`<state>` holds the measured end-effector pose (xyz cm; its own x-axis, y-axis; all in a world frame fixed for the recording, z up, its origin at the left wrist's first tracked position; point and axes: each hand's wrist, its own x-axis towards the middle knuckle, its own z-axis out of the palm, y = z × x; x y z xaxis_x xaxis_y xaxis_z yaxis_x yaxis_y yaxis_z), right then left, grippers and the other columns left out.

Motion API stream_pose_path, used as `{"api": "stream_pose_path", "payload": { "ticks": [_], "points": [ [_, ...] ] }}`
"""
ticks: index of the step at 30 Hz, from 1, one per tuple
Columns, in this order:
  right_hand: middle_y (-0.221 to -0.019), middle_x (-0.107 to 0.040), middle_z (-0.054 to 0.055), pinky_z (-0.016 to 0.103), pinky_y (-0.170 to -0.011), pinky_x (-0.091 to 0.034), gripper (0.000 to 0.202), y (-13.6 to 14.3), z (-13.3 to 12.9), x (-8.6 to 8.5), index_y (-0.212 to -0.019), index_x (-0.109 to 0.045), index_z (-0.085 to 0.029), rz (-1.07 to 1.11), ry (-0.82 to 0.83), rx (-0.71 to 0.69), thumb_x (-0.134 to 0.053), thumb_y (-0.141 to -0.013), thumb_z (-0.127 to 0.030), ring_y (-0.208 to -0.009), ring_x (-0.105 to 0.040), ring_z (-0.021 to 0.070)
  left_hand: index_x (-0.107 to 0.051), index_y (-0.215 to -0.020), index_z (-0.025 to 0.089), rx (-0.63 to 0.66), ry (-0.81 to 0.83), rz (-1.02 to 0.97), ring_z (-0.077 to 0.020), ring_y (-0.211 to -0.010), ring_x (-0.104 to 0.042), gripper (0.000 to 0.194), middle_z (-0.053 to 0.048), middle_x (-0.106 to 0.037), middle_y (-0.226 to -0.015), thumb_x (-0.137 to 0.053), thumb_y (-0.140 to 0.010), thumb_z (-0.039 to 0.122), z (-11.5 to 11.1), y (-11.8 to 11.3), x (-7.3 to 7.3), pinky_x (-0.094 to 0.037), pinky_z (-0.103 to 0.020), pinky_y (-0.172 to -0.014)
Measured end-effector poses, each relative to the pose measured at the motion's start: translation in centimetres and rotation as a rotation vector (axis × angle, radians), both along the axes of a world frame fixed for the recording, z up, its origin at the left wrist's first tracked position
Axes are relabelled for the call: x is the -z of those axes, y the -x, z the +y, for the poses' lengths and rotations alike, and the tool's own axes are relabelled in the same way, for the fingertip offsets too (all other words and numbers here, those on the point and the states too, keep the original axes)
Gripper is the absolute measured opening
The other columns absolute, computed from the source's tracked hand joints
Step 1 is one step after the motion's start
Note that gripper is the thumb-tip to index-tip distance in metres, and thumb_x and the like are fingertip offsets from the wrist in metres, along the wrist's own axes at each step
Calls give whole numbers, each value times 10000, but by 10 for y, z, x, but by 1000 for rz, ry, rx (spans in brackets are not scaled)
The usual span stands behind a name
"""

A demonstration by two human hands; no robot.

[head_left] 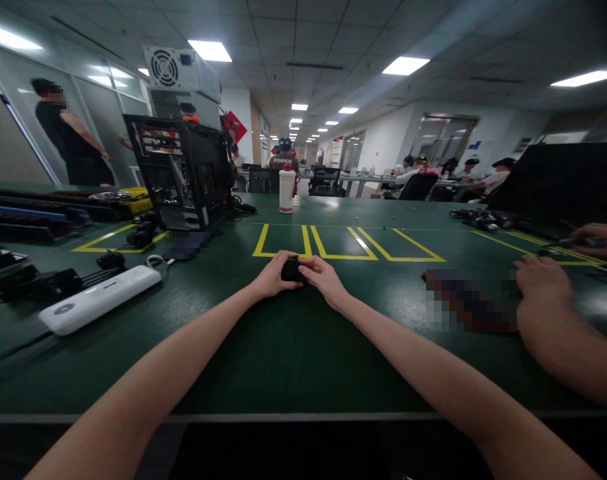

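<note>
Both of my hands meet over the middle of the green table (pixel 263 360), just in front of the yellow tape marks. Between them is a small black object (pixel 290 269), mostly covered by fingers, so its kind does not show. My left hand (pixel 273 275) wraps round its left side, thumb below and fingers above. From the right, the fingertips of my right hand (pixel 324 279) are closed on its edge.
A white power strip (pixel 103 299) lies left, near black adapters (pixel 38 283). An open computer case (pixel 183 170) stands behind, a white cup (pixel 286 191) at the back. On the right are a co-worker's hands (pixel 546 283), a pixelated orange-edged item (pixel 470 303) and a dark monitor (pixel 563 187).
</note>
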<state>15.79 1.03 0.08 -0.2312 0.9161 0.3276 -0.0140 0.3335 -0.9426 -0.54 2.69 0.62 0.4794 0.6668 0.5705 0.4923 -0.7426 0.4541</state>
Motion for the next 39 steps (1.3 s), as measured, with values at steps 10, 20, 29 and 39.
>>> {"api": "stream_pose_path", "payload": {
  "ticks": [10,20,29,39],
  "points": [
    [-1030,-535,35,344,-857,-409,309,-3,0,-3,-941,-518,-194,10,-2,-105,-603,-644,-197,-944,-536,161,-389,-1093,206,0,4,19,-211,-988,-466,577,-53,-459,-1052,-673,-602,311,1,1,0,-387,-366,-865],
    [-914,-571,33,354,-835,-414,250,1,-2,-4,-930,-517,-192,-42,-14,28,-566,-698,-271,-892,-537,151,-394,-1096,202,-7,-7,27,-215,-982,-470,595,-53,-460,-1048,-680,-588,323,3,0,1,-388,-373,-868],
    [-1022,-542,44,354,-861,-403,319,0,-4,-5,-936,-521,-184,1,19,-76,-619,-633,-200,-932,-543,164,-391,-1083,195,-5,-23,14,-210,-974,-466,588,-50,-455,-1028,-681,-585,311,1,0,2,-387,-363,-866],
    [-900,-569,34,345,-812,-416,306,1,0,-2,-963,-517,-191,-34,8,17,-584,-678,-280,-842,-544,147,-395,-1078,199,3,-17,3,-209,-970,-469,594,-46,-457,-1020,-688,-578,329,2,0,1,-390,-359,-860]
  ]
}}
